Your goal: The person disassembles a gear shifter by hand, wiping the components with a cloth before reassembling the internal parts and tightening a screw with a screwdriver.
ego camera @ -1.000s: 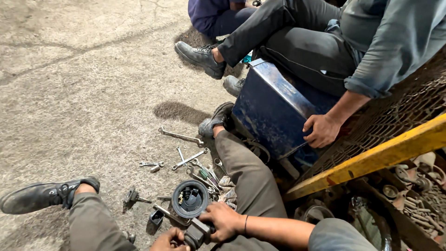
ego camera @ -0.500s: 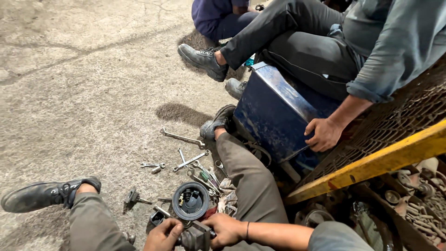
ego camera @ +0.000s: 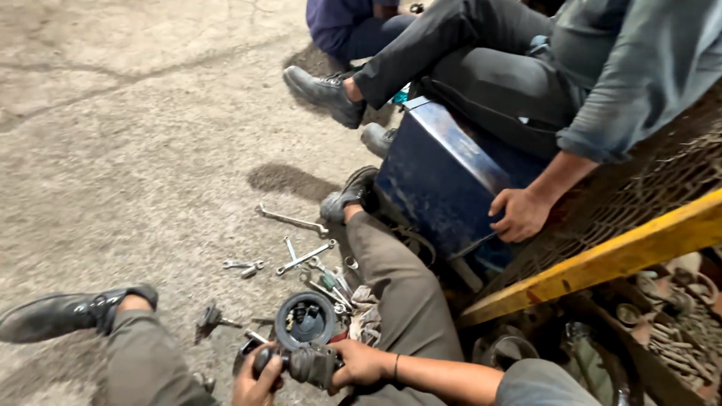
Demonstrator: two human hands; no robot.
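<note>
- Dark cylindrical metal part [ego camera: 310, 363]: low between the legs, just below a round black housing [ego camera: 304, 319].
- Left hand [ego camera: 257, 377], right hand [ego camera: 359, 365]: clamped on opposite ends.
- Wrenches [ego camera: 303, 257]: scattered on concrete floor [ego camera: 120, 165].

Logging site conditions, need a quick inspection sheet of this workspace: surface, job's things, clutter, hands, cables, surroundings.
Surface: bare concrete floor, stained and cracked.
Job's things: dark cylindrical metal part held across the lap; round black housing on the floor right behind it.
Clutter: wrenches and small fittings scattered between the legs, rag beside the knee.
Hands: left hand and right hand each have a grip on the metal part.
Cables: nothing seen.
Surroundings: blue metal box, a seated co-worker's hand resting on it; yellow beam with mesh above; tray of scrap parts at right.
</note>
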